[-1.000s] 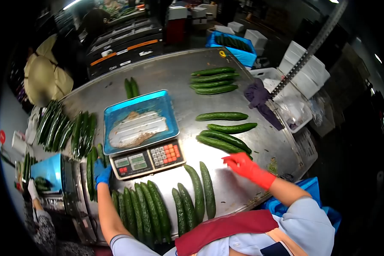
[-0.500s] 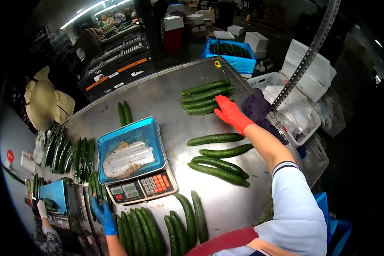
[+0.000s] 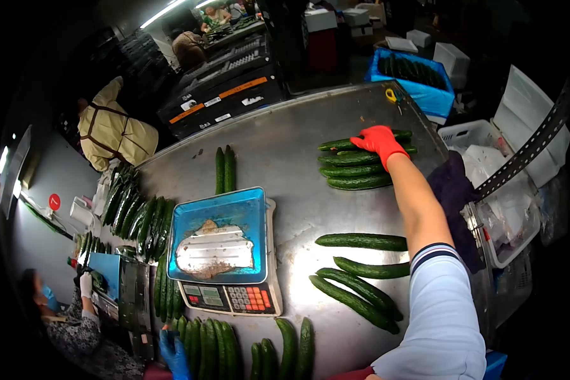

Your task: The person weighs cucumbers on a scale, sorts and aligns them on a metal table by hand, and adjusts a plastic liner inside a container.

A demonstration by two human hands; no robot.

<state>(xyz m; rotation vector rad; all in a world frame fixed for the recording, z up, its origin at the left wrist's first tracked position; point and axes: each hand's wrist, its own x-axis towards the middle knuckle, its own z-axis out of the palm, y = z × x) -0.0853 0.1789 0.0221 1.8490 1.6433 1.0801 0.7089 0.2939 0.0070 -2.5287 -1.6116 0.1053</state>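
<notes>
My right hand (image 3: 381, 144), in a red glove, lies over a row of several cucumbers (image 3: 354, 171) at the back right of the metal table. Its fingers curl onto an upper cucumber (image 3: 337, 145) and hide part of it. My left hand (image 3: 173, 354), in a blue glove, is low at the left with fingers apart, next to a row of cucumbers (image 3: 210, 345) at the near edge. No cucumber shows in its grasp. Between the hands stands a digital scale (image 3: 250, 299) with a blue tray (image 3: 187, 218) holding a dirty whitish piece. More loose cucumbers (image 3: 361, 241) lie right of the scale.
Two cucumbers (image 3: 225, 170) lie behind the scale, and wrapped bundles (image 3: 123, 202) at the left. Yellow scissors (image 3: 391, 96) rest near the back corner. A blue-lined box (image 3: 446, 95) and white crate (image 3: 519, 250) stand beyond the table. A co-worker (image 3: 85, 329) is at the left.
My right hand has gone from lying flat at the near side of the back row to curling over its upper cucumbers. My left hand has moved lower, toward the near row. The view has shifted.
</notes>
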